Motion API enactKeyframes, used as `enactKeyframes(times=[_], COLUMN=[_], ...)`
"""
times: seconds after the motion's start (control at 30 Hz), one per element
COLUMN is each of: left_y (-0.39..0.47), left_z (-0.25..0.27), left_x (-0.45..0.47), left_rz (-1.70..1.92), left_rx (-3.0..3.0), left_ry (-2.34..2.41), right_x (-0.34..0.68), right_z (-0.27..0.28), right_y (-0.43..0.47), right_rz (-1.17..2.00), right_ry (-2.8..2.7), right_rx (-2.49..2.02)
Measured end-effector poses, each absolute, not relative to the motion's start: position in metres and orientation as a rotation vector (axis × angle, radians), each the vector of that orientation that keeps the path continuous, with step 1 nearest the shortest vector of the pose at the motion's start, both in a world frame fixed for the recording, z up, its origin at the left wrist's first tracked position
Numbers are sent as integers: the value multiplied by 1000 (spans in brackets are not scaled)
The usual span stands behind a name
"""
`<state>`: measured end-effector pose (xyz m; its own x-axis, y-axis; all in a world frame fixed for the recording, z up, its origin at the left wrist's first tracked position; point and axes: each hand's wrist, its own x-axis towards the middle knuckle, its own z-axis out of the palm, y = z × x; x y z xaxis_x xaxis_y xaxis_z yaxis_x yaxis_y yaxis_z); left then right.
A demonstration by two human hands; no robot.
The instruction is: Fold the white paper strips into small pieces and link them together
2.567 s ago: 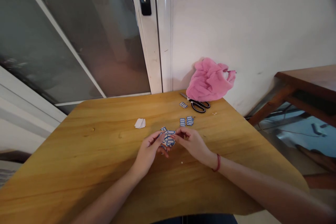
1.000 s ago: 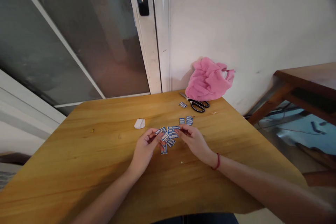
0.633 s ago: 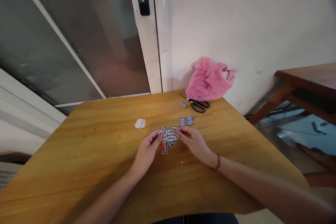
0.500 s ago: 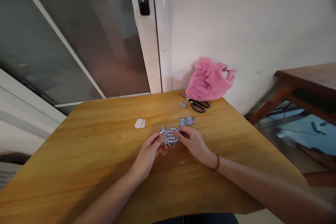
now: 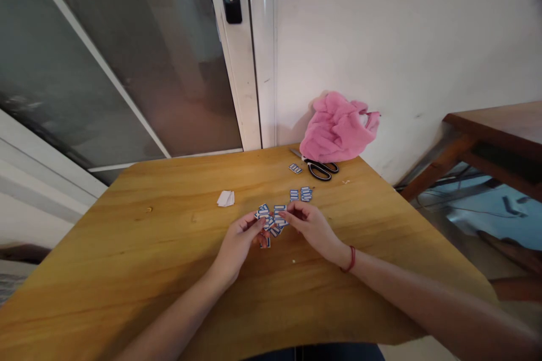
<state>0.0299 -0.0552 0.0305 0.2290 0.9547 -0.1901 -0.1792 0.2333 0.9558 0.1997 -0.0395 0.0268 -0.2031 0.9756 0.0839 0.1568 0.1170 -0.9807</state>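
Small white paper labels with blue borders [image 5: 263, 214] are fanned out in my left hand [image 5: 241, 240], whose thumb presses on them from above. My right hand [image 5: 311, 230], with a red string at its wrist, pinches another blue-bordered label piece [image 5: 280, 214] just right of that bunch. Some labels overlap between the hands, and I cannot tell exactly which hand bears those. Beyond my right fingers, two small groups of the same labels [image 5: 305, 194] lie on the wooden table [image 5: 169, 271].
White paper slips [image 5: 226, 198] lie left of centre. Black-handled scissors [image 5: 319, 170] rest at the back, partly under a pink cloth [image 5: 339, 130], with one more label piece [image 5: 295, 168] beside them. A glazed door [image 5: 148, 67] and a wall [image 5: 381, 39] border the table's far side.
The labels between my hands have spread apart, the right-hand piece now separated more from the left-hand bunch. My hands have barely moved; the things on the table are unchanged.
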Motion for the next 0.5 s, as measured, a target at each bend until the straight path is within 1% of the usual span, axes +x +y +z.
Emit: enactKeyframes(times=[0.13,0.3,0.4,0.5], left_y=[-60,-61,-58,-56], left_z=[31,30,29,30], left_x=[35,35,32,31], left_rz=[982,947,952,981], left_rx=[1020,1191,1189,1140], left_ry=[986,1041,1054,1050], right_x=[197,196,198,200], right_z=[24,21,23,27], right_y=[-43,-43,-40,-38], right_rz=[1171,1186,1222,1181], right_ry=[-1556,-1557,-1516,-1476], right_rx=[-1182,-1189,-1164,-1170])
